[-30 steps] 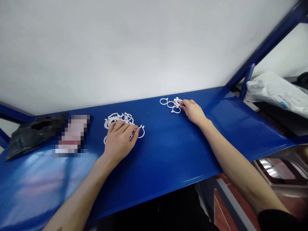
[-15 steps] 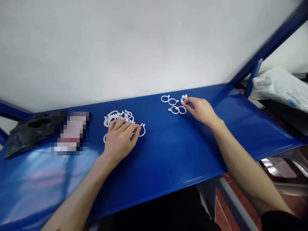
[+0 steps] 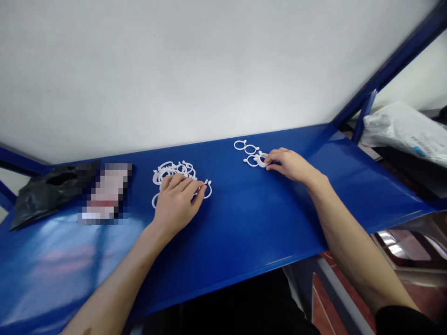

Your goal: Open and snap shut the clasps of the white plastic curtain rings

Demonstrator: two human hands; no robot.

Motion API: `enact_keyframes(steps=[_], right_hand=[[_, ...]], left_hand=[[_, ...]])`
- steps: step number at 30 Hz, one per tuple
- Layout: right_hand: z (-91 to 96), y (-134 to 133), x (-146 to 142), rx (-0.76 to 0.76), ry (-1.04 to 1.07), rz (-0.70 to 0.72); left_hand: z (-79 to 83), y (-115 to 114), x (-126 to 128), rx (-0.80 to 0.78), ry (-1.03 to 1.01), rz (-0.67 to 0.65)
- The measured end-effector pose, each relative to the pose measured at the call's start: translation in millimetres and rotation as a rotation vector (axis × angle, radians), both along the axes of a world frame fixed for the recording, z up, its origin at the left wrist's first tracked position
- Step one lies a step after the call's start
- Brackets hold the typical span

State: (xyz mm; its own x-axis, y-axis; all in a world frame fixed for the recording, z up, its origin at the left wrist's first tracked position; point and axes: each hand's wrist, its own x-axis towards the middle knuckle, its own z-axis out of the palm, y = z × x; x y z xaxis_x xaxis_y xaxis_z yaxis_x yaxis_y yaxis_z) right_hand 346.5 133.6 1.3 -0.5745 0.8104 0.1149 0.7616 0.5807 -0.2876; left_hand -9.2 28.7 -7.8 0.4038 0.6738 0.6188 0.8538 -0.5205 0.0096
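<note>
My left hand (image 3: 179,197) rests over a heap of white plastic rings (image 3: 164,174), each with a small knob, like curtain rings. Its thumb and forefinger pinch a white ring (image 3: 208,191) at the heap's right side; the palm hides part of the pile. Farther right, my right hand (image 3: 288,164) has its fingertips closed on white rings (image 3: 262,160) that lie stacked or overlapping; how many it grips is hard to see. Touching these on the left is another ring (image 3: 250,161). Just beyond lie two more single rings, an upper one (image 3: 239,145) and a lower one (image 3: 251,149).
Both hands work on a blue tabletop (image 3: 237,223) against a pale wall (image 3: 209,70). At the left are a black plastic bag (image 3: 42,193) and a blurred-out flat item (image 3: 108,188). A clear plastic package (image 3: 405,128) lies beyond the blue frame at right.
My right hand has come slightly nearer, bringing the ring or rings it held down onto the nearest loose ring. My left hand stays at the heap, almost unmoved.
</note>
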Motion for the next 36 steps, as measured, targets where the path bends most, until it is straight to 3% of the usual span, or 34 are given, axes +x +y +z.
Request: enact_keyframes(steps=[4, 10, 19, 23, 28, 36], right_hand=[[-0.6, -2, -7, 0.014, 0.003, -0.013], [0.8, -9, -25, 0.178, 0.092, -0.042], [-7.7, -4, -41, 0.146, -0.049, 0.005], [-4.2, -23, -60, 0.126, -0.086, 0.047], [-1.0, -58, -96, 0.141, -0.119, 0.137], [-1.8, -82, -113, 0.202, -0.127, 0.280]], left_hand=[[-0.4, 0, 0, 0.013, 0.009, -0.006], [-1.2, 1, 1, 0.024, 0.016, -0.004], [-0.3, -2, 4, -0.017, -0.018, -0.017], [2.7, -7, 11, -0.013, 0.001, -0.087], [0.5, -14, 25, -0.136, 0.035, -0.235], [-17.1, -11, 33, -0.174, 0.007, -0.194]])
